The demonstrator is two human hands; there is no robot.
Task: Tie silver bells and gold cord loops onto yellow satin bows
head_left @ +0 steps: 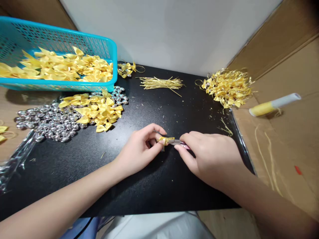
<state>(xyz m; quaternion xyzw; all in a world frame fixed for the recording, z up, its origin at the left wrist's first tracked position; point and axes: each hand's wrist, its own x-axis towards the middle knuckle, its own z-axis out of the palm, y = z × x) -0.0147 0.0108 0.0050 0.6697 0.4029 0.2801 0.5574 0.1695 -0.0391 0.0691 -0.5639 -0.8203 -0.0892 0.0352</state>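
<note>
Near the middle of the black tabletop, my left hand [143,146] pinches a small yellow ribbon bow [164,140] between thumb and fingers. My right hand [211,156] is closed around a small tool with a pink handle [184,145] and a narrow metal end [174,142]; whether it is scissors or pliers is hard to make out. Its metal tip points left and meets the bow. Beyond the hands lies a bundle of gold ties [160,83]. To the left, loose yellow bows [99,111] rest on and beside a heap of shiny silver beads [54,121].
A blue plastic basket [113,63] of yellow bows stands at the back left. Several bows with beads [127,69] lie beside it. A pile of gold-tied bows [228,88] sits at the back right. Further right is a yellow-and-white tube [274,104] by cardboard [294,73].
</note>
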